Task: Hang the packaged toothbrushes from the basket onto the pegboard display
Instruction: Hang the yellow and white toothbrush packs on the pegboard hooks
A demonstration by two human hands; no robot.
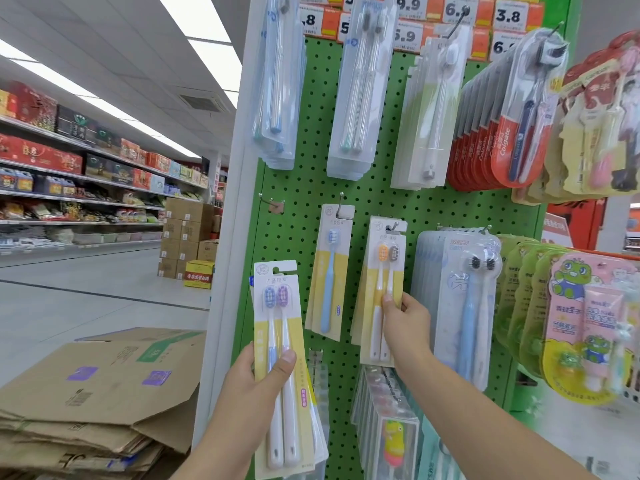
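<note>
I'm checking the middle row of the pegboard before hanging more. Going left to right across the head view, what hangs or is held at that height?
Empty hook → purple two-brush pack in the left hand → blue single-brush pack → orange-and-grey two-brush pack gripped by the right hand → black-bristle pack → green frog packs.

Pretty clearly a supermarket. The green pegboard [304, 188] is loaded with packaged toothbrushes [360, 81] on hooks, with price tags [509, 15] along its top edge. Left of the pegboard, long shelves [79, 174] of boxed goods line an aisle, stacked cartons [183, 233] beside them, and flattened cardboard [104, 393] lies lower left.
</note>
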